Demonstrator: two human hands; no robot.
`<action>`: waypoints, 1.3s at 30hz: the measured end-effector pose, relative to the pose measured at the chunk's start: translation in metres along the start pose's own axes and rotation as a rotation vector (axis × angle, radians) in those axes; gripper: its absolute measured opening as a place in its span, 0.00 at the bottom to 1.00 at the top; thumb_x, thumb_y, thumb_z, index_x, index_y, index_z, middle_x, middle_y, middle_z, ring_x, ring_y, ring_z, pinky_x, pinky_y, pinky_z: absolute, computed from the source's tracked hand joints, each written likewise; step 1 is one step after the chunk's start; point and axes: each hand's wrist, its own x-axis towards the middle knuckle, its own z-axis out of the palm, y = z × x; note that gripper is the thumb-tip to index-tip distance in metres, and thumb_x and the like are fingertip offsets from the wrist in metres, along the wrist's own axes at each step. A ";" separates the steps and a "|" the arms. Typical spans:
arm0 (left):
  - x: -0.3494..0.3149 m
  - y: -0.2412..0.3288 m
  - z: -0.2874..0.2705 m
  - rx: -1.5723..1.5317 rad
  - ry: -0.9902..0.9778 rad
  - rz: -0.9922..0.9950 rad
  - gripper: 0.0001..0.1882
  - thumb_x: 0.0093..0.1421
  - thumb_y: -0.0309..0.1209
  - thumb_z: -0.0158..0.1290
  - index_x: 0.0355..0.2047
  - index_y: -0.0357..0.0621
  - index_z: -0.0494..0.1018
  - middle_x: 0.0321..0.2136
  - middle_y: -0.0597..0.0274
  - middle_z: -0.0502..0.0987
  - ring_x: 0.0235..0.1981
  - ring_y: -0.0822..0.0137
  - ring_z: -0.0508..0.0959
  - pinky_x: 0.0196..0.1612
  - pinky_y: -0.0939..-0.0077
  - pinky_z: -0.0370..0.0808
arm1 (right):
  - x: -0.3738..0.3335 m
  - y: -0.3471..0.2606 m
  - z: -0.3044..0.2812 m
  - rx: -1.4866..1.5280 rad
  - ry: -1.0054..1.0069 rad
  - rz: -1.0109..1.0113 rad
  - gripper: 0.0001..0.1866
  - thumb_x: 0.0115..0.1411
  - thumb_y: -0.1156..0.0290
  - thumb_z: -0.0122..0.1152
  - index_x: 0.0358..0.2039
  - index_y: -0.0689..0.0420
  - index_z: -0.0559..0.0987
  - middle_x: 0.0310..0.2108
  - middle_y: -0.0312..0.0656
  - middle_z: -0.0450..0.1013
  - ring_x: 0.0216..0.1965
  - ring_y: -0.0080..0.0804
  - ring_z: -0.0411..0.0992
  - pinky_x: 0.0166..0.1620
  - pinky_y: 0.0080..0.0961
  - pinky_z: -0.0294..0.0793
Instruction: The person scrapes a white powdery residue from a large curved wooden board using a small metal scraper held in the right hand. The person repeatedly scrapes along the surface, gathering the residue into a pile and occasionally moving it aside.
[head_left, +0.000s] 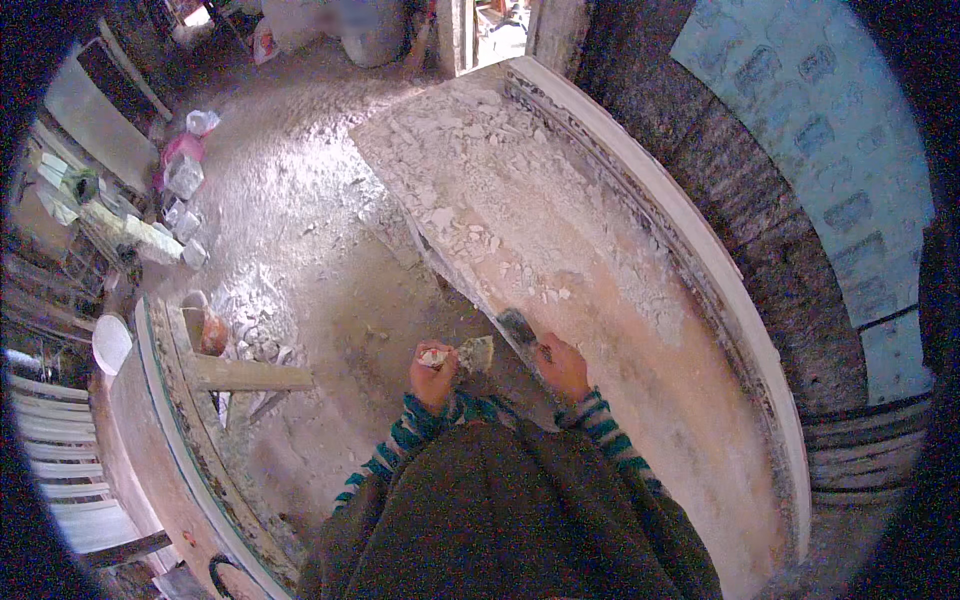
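Observation:
In front of my body, my left hand (433, 380) is closed around a plaster-crusted scraper (477, 355). Its pale, squarish blade points right over the floor, and a whitish end shows above my fist. My right hand (563, 370) grips a second scraper, whose dark flat blade (516, 326) lies at the left edge of a long worktable (700, 440). The two tools are apart. Crumbled white plaster (470, 235) covers the table's far part; the nearer surface is smoother and pinkish with dust. Both handles are mostly hidden by my fingers.
A raised pale rail (690, 220) borders the table's right side. To the left stand a curved-looking bench (165, 440), a wooden beam (255, 375), a bucket (207, 330) and plaster rubble (262, 325). Bags (184, 172) lie farther off on the dusty floor. A blue patterned wall panel (840, 150) is at right.

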 end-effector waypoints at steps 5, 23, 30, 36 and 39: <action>0.017 -0.010 -0.011 -0.030 -0.032 -0.004 0.09 0.53 0.21 0.53 0.31 0.44 0.65 0.27 0.67 0.71 0.27 0.77 0.70 0.32 0.82 0.69 | 0.077 -0.053 0.037 0.081 0.124 -0.156 0.13 0.53 0.61 0.52 0.33 0.57 0.73 0.25 0.51 0.72 0.28 0.52 0.71 0.31 0.43 0.68; 0.193 -0.025 0.030 0.499 -0.556 0.141 0.09 0.51 0.26 0.55 0.32 0.42 0.67 0.23 0.64 0.71 0.25 0.72 0.71 0.30 0.76 0.70 | 0.019 -0.020 -0.026 0.338 0.227 0.582 0.12 0.55 0.62 0.58 0.29 0.58 0.72 0.20 0.36 0.69 0.15 0.19 0.63 0.15 0.18 0.61; 0.323 0.039 0.019 0.552 -0.380 0.397 0.09 0.49 0.24 0.54 0.31 0.40 0.69 0.26 0.60 0.73 0.26 0.68 0.72 0.31 0.76 0.71 | -0.060 -0.031 -0.008 0.365 0.552 0.730 0.10 0.57 0.65 0.55 0.31 0.59 0.71 0.22 0.38 0.71 0.24 0.22 0.68 0.27 0.19 0.65; 0.236 0.017 0.113 0.289 -0.760 -0.021 0.08 0.48 0.22 0.54 0.30 0.43 0.70 0.25 0.61 0.73 0.27 0.69 0.73 0.30 0.74 0.72 | -0.072 -0.048 -0.026 0.410 0.760 0.772 0.09 0.58 0.67 0.55 0.31 0.60 0.71 0.23 0.36 0.70 0.25 0.21 0.67 0.29 0.20 0.65; 0.126 -0.001 0.157 0.273 -0.927 -0.137 0.08 0.48 0.28 0.55 0.31 0.46 0.70 0.25 0.60 0.74 0.27 0.69 0.73 0.30 0.70 0.72 | -0.078 -0.033 -0.027 0.411 0.803 0.763 0.09 0.58 0.67 0.54 0.31 0.60 0.71 0.22 0.35 0.69 0.25 0.20 0.65 0.28 0.19 0.64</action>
